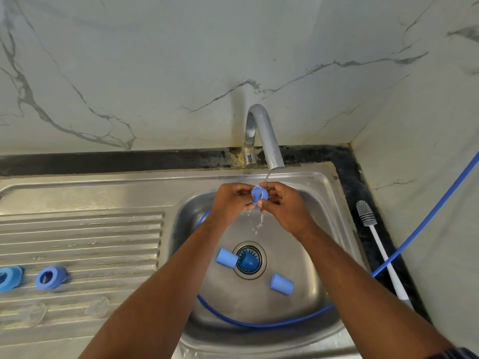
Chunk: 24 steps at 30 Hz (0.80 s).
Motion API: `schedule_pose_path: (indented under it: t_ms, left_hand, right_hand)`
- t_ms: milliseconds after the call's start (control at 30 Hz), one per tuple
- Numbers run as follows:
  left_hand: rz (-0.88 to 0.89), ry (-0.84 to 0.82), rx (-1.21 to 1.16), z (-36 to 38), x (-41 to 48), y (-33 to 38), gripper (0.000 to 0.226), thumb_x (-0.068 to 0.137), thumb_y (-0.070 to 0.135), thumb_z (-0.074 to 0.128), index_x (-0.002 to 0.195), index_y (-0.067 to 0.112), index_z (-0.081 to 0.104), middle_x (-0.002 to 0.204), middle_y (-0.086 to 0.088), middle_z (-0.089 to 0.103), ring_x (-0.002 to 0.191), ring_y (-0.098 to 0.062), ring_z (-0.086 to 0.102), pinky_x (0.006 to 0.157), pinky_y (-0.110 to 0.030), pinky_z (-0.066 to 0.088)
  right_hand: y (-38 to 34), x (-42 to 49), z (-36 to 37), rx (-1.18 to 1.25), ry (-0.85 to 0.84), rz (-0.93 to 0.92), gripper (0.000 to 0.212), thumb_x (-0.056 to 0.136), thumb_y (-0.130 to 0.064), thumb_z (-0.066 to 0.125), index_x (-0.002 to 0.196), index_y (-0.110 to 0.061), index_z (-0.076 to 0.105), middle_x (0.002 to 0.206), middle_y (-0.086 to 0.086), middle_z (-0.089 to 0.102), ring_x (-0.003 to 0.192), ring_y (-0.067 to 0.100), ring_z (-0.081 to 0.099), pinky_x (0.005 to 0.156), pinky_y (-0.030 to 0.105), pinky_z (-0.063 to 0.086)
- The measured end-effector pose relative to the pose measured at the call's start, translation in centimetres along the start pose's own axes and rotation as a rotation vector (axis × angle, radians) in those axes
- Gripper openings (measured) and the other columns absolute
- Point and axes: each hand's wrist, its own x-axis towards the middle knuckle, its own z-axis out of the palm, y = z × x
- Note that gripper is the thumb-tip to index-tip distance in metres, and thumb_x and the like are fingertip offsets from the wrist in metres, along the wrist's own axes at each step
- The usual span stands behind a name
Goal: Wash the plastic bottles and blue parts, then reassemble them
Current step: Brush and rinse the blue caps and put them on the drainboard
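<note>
The left hand (230, 203) and right hand (282, 206) pinch the blue cap (259, 195) under the tap (264, 136) — wet and slick, it could slip free and drop toward the drain (260, 251).

Forearms (166, 286) bare; dark sleeve edge (462, 353), perhaps navy, right arm.
</note>
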Motion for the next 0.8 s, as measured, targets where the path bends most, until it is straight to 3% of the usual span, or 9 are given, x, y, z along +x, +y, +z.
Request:
schedule_pose_path:
  t_ms: [200, 367, 500, 600, 667, 800]
  left_hand:
    - [-0.148, -0.054, 0.024, 0.5, -0.3, 0.8, 0.010, 0.091, -0.003, 0.065, 0.097, -0.002, 0.073, 0.098, -0.026, 0.073, 0.087, -0.033, 0.076, 0.077, -0.037, 0.064]
    - [-0.174, -0.026, 0.256, -0.4, 0.1, 0.8, 0.014, 0.086, 0.001, 0.065, 0.088, -0.010, 0.073, 0.082, -0.027, 0.073, 0.075, -0.033, 0.076, 0.077, -0.045, 0.064]
    - [-0.110, 0.042, 0.517, -1.3, -0.2, 1.4, 0.018, 0.087, 0.007, 0.061, 0.074, 0.011, 0.072, 0.067, -0.011, 0.073, 0.054, -0.016, 0.071, 0.062, -0.026, 0.062]
    - [0.019, 0.082, 0.728, -1.9, -0.1, 1.5, 0.016, 0.087, 0.013, 0.062, 0.079, 0.014, 0.076, 0.071, -0.004, 0.073, 0.059, -0.015, 0.071, 0.066, -0.030, 0.060]
    - [0.111, 0.072, 0.847, -2.0, -0.2, 1.5, 0.015, 0.088, 0.017, 0.063, 0.084, 0.012, 0.077, 0.076, -0.002, 0.072, 0.069, -0.018, 0.068, 0.066, -0.027, 0.051]
    - [0.253, 0.049, 0.718, -2.1, -0.2, 1.2, 0.014, 0.091, 0.020, 0.070, 0.100, 0.014, 0.080, 0.089, 0.005, 0.071, 0.080, -0.010, 0.062, 0.071, -0.011, 0.043]
  right_hand:
    - [1.0, -0.4, -0.5, 0.144, -0.050, 0.108, 0.028, 0.093, -0.008, 0.070, 0.121, -0.006, 0.068, 0.102, 0.009, 0.076, 0.090, 0.022, 0.074, 0.074, 0.031, 0.061]
    - [1.6, -1.0, 0.4, 0.243, -0.115, 0.241, 0.020, 0.100, -0.018, 0.062, 0.117, -0.010, 0.068, 0.106, 0.015, 0.075, 0.089, 0.026, 0.073, 0.083, 0.038, 0.062]
    - [1.7, -1.1, 1.7, 0.385, -0.190, 0.274, 0.025, 0.100, -0.011, 0.059, 0.124, -0.007, 0.066, 0.111, 0.013, 0.075, 0.099, 0.025, 0.073, 0.089, 0.034, 0.059]
    - [1.5, -0.9, 2.6, 0.475, -0.205, 0.290, 0.030, 0.095, 0.002, 0.063, 0.123, -0.009, 0.065, 0.115, 0.012, 0.074, 0.110, 0.025, 0.070, 0.098, 0.037, 0.056]
    - [1.6, -0.7, 2.9, 0.430, -0.166, 0.268, 0.037, 0.089, 0.006, 0.068, 0.121, -0.012, 0.065, 0.114, 0.010, 0.075, 0.112, 0.026, 0.069, 0.100, 0.044, 0.055]
    - [1.3, -0.2, 2.4, 0.370, -0.092, 0.207, 0.044, 0.082, 0.009, 0.075, 0.119, -0.013, 0.065, 0.109, 0.007, 0.076, 0.109, 0.027, 0.070, 0.097, 0.047, 0.056]
